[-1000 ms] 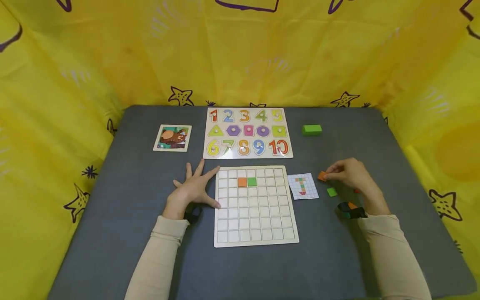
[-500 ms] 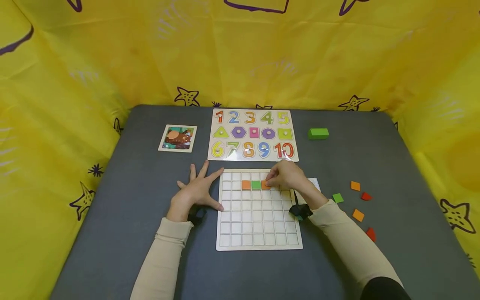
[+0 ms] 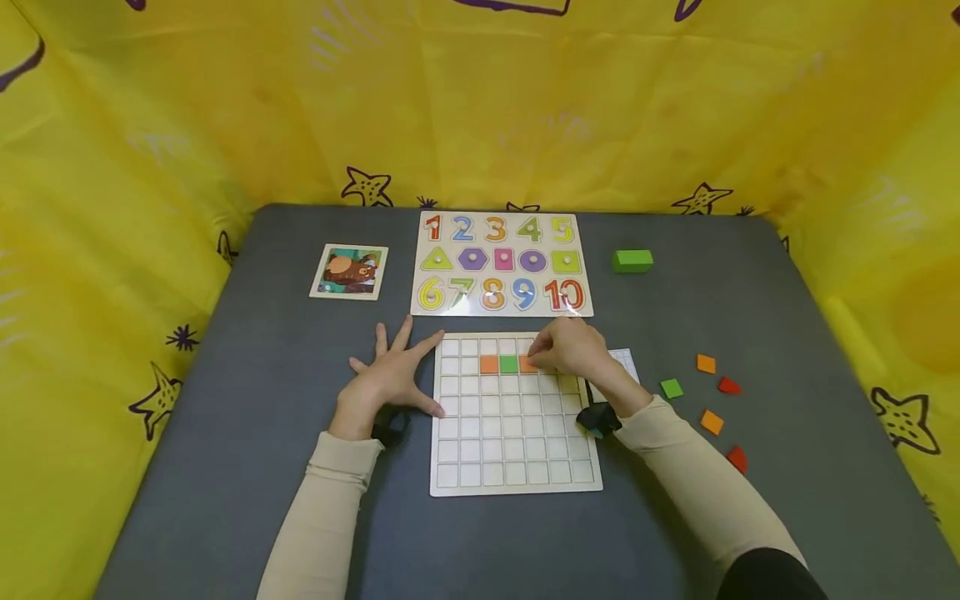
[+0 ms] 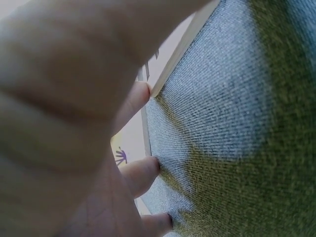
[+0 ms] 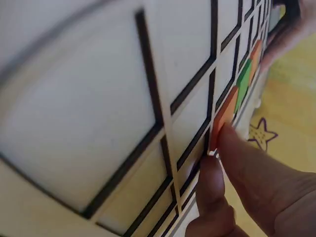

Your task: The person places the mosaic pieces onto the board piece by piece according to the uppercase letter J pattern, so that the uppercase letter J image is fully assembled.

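A pale wooden grid board [image 3: 491, 429] lies at the middle of the table. My left hand [image 3: 386, 377] is spread flat at its left edge, with thumb and forefinger touching the rim. In the head view an orange square tile [image 3: 489, 364] and a green tile [image 3: 508, 364] sit side by side in the second row. Right of them, my right hand [image 3: 573, 348] pinches another orange tile [image 5: 224, 116] at the adjoining cell. The right wrist view shows the thumb on its face and a fingertip at its edge. Whether it is fully seated, I cannot tell.
Right of the board lie a green tile [image 3: 671, 388], two orange tiles [image 3: 706, 363] and two red pieces [image 3: 737, 458]. My right forearm partly covers a paper pattern card [image 3: 622, 360]. Behind are a number puzzle [image 3: 502, 275], a bear picture [image 3: 349, 272] and a green block [image 3: 632, 262].
My right hand has carried an orange tile leftward from the table's right side to the board's second row, beside the green tile. The left hand has stayed at the board's edge.
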